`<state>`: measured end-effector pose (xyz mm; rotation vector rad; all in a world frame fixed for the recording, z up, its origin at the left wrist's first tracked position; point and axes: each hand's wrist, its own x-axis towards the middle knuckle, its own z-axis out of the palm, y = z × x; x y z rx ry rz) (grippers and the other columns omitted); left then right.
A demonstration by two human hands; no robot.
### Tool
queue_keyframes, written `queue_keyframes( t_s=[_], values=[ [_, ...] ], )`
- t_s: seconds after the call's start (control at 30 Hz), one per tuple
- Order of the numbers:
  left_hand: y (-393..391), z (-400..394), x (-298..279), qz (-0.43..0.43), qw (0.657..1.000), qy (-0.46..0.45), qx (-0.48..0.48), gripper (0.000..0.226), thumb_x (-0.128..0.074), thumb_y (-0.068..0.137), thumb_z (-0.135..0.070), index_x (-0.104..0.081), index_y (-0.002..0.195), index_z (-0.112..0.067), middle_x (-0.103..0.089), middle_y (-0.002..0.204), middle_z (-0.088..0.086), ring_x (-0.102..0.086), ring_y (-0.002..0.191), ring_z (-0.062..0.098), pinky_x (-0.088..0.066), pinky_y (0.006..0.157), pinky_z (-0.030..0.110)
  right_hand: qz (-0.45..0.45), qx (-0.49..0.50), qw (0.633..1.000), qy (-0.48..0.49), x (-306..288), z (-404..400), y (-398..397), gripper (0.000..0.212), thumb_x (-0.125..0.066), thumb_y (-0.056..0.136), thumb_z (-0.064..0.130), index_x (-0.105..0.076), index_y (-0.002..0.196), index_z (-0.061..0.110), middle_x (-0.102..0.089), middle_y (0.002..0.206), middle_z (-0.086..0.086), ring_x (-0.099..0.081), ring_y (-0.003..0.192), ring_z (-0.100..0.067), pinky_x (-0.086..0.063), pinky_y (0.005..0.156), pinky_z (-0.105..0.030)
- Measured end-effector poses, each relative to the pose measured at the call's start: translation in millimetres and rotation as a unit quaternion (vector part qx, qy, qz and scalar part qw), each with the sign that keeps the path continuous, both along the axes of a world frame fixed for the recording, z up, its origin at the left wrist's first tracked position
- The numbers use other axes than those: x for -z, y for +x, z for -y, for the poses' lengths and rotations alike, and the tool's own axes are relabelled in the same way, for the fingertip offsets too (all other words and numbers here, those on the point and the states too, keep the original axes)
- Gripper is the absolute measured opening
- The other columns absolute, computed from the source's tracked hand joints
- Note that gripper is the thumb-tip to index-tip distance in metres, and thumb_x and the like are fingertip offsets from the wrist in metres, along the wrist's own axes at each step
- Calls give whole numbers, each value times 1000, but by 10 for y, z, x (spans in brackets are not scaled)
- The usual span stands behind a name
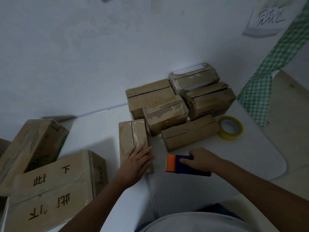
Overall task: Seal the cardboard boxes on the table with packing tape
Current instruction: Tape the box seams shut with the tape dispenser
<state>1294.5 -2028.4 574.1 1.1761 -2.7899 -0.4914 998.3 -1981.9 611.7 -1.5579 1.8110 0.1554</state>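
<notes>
1. While the head view looks down on the white bench, the left hand lies flat, fingers straight, on the near end of a narrow cardboard box standing just in front of the person.
2. The right hand curls round a blue and orange tape dispenser resting on the bench just beside that box.
3. A cluster of small boxes sits behind, touching one another; a yellow tape roll lies at their right.
4. Two larger boxes stand at the left.
5. Flaps are closed on most, so contents are hidden; the far box shows something white at its top.
6. I judge the narrow box light and stiff but crushable at the seam: pin it flat on top.
</notes>
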Motion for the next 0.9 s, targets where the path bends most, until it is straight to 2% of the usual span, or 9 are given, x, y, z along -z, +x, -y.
queue_keyframes(
  t_s=[0.1, 0.2, 0.27, 0.43, 0.57, 0.73, 0.8, 0.9],
  values=[
    [-48, -69, -14, -34, 998, -5, -44, 35, -35, 101, -43, -64, 119, -36, -39, 153, -12, -9, 150, 10, -12, 122, 45, -58, -24, 998, -14, -15, 7, 94, 48, -47, 88, 67, -51, 86, 19, -49, 78, 4, -48, 71, -12, -33, 55, -27],
    [-103, -125, -23, -35, 997, -20, -70, 40, -30, 101, -45, -65, 120, -35, -42, 152, -11, -12, 149, 12, -6, 121, 39, -125, -60, 989, -51, 18, 18, 238, 53, -43, 91, 66, -60, 94, 15, -58, 87, -1, -51, 73, -15, -37, 59, -28],
    [-120, -146, -24, -30, 996, -22, -75, 43, -28, 101, -45, -65, 121, -34, -42, 151, -10, -13, 150, 14, -7, 121, 39, -135, -65, 987, -59, 55, 39, 339, 56, -41, 92, 65, -62, 97, 13, -61, 90, -4, -55, 77, -18, -38, 62, -28],
    [-68, -129, -10, -34, 997, -11, -72, 41, -31, 101, -44, -65, 119, -31, -42, 152, -10, -14, 151, 15, -14, 121, 44, -156, -46, 986, -29, 176, 72, 250, 48, -42, 96, 56, -64, 105, 15, -64, 106, -4, -61, 94, -20, -39, 68, -27],
    [-52, -130, 23, -32, 997, -15, -67, 40, -31, 102, -44, -64, 120, -31, -40, 153, -11, -11, 151, 14, -7, 122, 39, -187, 1, 982, -36, 297, -95, -139, 49, -40, 97, 57, -59, 108, 12, -64, 108, -4, -62, 93, -18, -37, 65, -26],
    [-63, -135, 22, -34, 997, -21, -71, 43, -29, 102, -45, -63, 123, -30, -42, 152, -10, -15, 150, 16, -11, 121, 41, -54, 79, 991, -92, 491, -287, -14, 31, -49, 98, 32, -51, 122, 14, -60, 113, -6, -58, 99, -22, -39, 73, -28],
    [-54, -128, 16, -42, 996, -14, -72, 41, -30, 102, -45, -63, 122, -30, -42, 152, -11, -15, 150, 16, -13, 121, 43, -50, 73, 986, -144, 538, -329, 96, 29, -53, 96, 29, -52, 119, 12, -57, 112, -7, -54, 100, -22, -36, 74, -28],
    [-69, -128, 17, -39, 996, -13, -74, 41, -31, 102, -44, -62, 124, -31, -41, 152, -11, -15, 151, 16, -13, 121, 43, 50, 120, 978, -166, 516, -285, 296, 24, -55, 96, 23, -54, 114, 8, -54, 109, -6, -53, 100, -23, -37, 74, -30]
  ],
)
